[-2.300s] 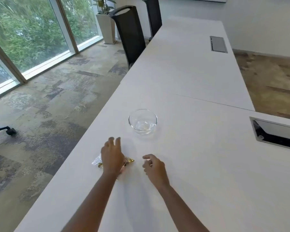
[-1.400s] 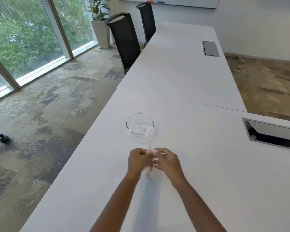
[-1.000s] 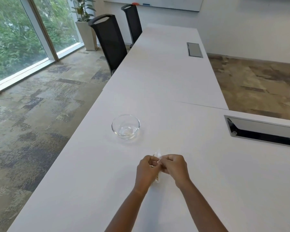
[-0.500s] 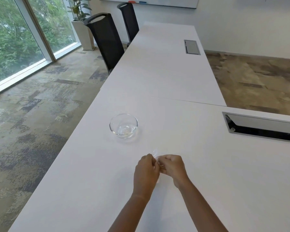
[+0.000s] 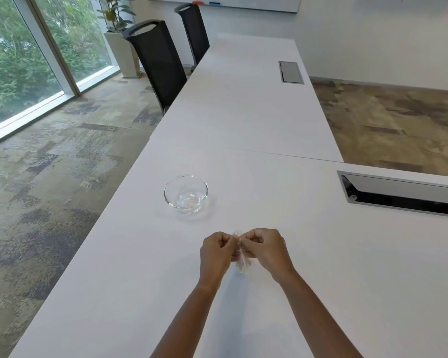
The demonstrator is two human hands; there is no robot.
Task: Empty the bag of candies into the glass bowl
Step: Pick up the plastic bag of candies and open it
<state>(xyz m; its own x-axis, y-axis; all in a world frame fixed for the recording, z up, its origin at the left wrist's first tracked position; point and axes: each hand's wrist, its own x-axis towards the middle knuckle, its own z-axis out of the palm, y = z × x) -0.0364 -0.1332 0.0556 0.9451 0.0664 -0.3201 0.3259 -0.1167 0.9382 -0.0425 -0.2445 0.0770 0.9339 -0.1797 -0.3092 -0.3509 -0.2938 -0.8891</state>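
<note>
A small clear plastic bag of candies (image 5: pixel 242 263) hangs between my two hands just above the white table (image 5: pixel 243 120). My left hand (image 5: pixel 217 251) and my right hand (image 5: pixel 263 248) both pinch its top edge, fists close together. Most of the bag is hidden behind my fingers, and the candies inside cannot be made out. An empty glass bowl (image 5: pixel 186 193) stands on the table, beyond my hands and a little to the left.
An open cable hatch (image 5: pixel 401 193) is set into the table at the right, and a closed one (image 5: pixel 290 72) lies farther back. Two black chairs (image 5: pixel 158 60) stand along the table's left edge. The table's left edge runs close to the bowl.
My left hand lifted the bag from the table at the left and brought it to the middle. Both hands now pinch its top and have drawn slightly apart.
</note>
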